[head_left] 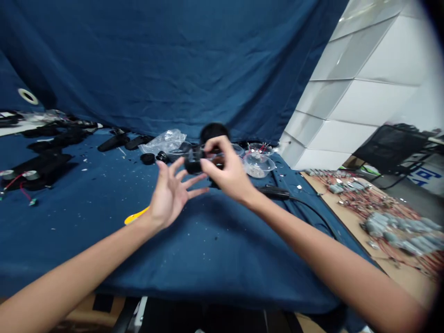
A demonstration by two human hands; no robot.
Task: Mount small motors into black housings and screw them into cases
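Note:
My right hand (227, 169) is closed with thumb and fingers bent round a black plastic part (194, 159), held above the table. Motion blurs the part, so its kind is not clear. A round black piece (214, 132) shows just behind my right fingers; whether the two are joined, I cannot tell. My left hand (171, 192) is open, palm up with fingers spread, close below the black part, and nothing lies in it. Under my left wrist a yellow-handled tool (136, 216) pokes out, mostly hidden.
Small black round parts (148, 158), a clear plastic bag (166, 141) and clear bowls (259, 165) stand behind my hands. A black corded tool (275, 192) lies at right. Grey motors with red wires (391, 226) cover a board. Black housings (38, 164) lie left; white boxes (347, 101) are stacked back right.

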